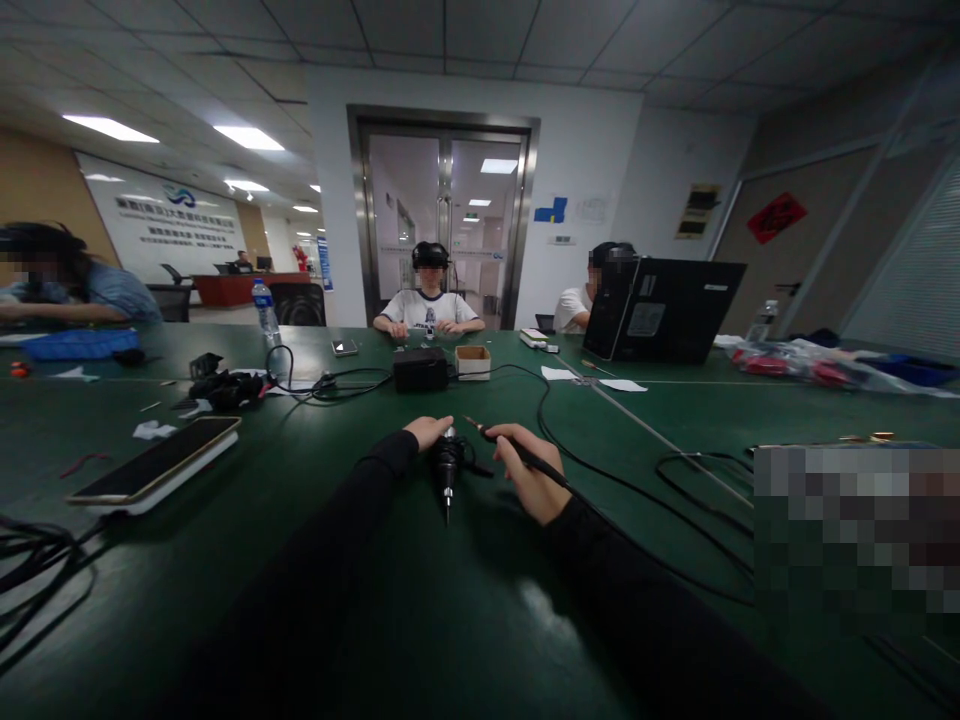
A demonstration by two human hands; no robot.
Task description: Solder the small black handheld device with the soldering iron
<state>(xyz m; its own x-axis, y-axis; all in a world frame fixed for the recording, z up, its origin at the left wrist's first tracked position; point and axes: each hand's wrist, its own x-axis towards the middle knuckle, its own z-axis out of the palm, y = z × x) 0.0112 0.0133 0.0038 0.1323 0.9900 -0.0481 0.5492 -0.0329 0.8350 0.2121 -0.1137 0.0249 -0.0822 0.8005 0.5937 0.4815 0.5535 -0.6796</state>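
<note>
Head-worn view, forward across table (465, 600)

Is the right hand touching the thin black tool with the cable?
Touching. The head view shows the right hand closed around the shaft of the thin black tool, with no gap between them.

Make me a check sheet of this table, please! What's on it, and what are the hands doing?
Surface: green table, shiny.
Job's things: dark metal-tipped part; thin pen-like tool.
Clutter: smartphone, water bottle, black box, small cardboard box, laptop.
Hands: left hand holds the part; right hand grips the tool.
Cables: black cable trails from the tool; cable tangle at left edge.
Surroundings: other people seated at the table; glass double door behind.
</note>
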